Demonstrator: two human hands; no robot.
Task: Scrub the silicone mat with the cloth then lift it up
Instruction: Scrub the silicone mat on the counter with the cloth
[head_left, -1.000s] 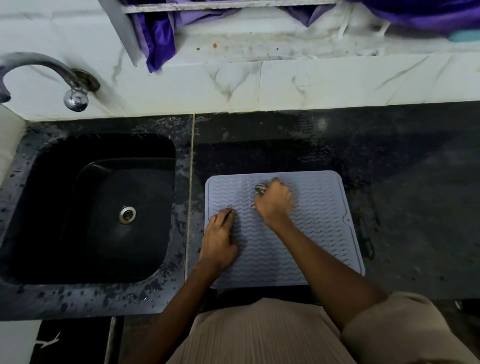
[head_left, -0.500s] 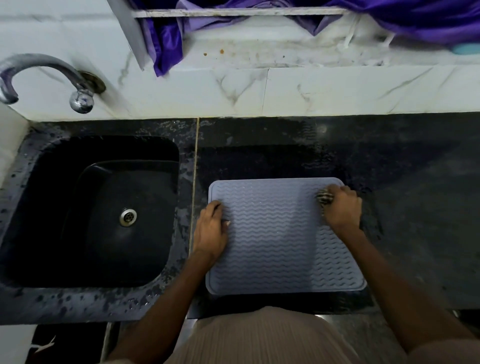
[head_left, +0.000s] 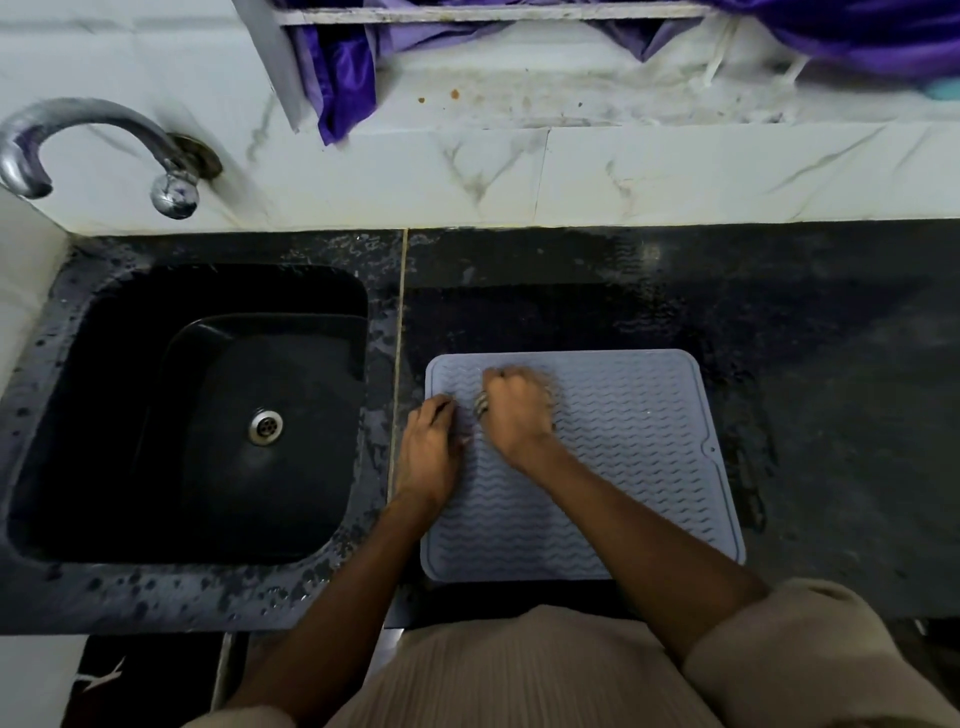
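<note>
Wet black desk (head_left: 831, 415) carries the silicone mat (head_left: 623, 467); left hand (head_left: 431, 452) fingers flat on its edge, right hand (head_left: 514, 410) fingers curled round the cloth (head_left: 482, 404) beside them.

A: What colour is showing under the right hand (head_left: 517, 410)?
B: The silicone mat (head_left: 634, 447) is showing pale lavender-grey, with rows of raised wavy lines running across it.
A: And the bit peeking out at that hand's thumb side?
B: The cloth (head_left: 482, 404) is looking grey with light and dark streaks.
A: Left of the left hand (head_left: 431, 452)?
B: The sink (head_left: 208, 415) is showing black, its drain (head_left: 265, 426) shining silver.
A: Beyond the hands?
B: The countertop (head_left: 779, 312) is looking speckled black, the wall (head_left: 571, 176) is showing white marble with grey veins, and purple fabric (head_left: 345, 78) is hanging above
</note>
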